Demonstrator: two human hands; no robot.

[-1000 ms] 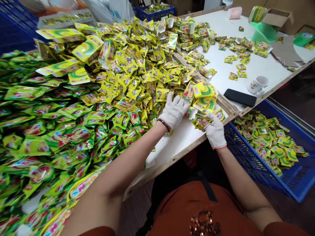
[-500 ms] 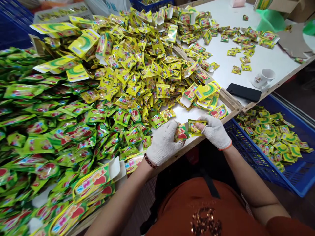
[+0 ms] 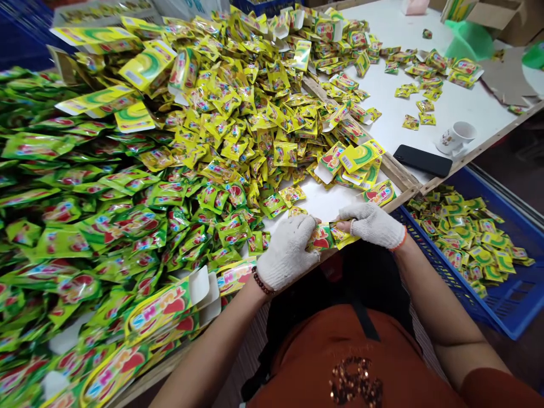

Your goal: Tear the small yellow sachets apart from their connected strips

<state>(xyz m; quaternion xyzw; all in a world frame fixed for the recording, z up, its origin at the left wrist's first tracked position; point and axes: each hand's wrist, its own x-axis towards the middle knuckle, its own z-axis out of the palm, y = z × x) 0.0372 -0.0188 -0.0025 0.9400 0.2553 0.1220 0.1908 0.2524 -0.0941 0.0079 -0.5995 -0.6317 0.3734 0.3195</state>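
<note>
Both my hands wear white knit gloves and meet at the near edge of the white table (image 3: 429,116). My left hand (image 3: 289,249) is closed on a small carton with red and green print (image 3: 322,237). My right hand (image 3: 372,225) is closed on a bunch of small yellow sachets (image 3: 342,235), whose end touches the carton's open end. A great heap of yellow sachets (image 3: 255,107) lies just beyond my hands, and green sachets (image 3: 85,209) fill the left side.
A blue crate (image 3: 505,309) with filled yellow packets stands low at my right. A black phone (image 3: 423,160) and a white cup (image 3: 457,136) lie near the table's right edge. Flat yellow cartons (image 3: 357,158) lie stacked beyond my hands, green-red ones (image 3: 165,309) at near left.
My left hand drew back from the yellow heap to the table edge with a carton. My right hand brought its sachets against the carton's end.
</note>
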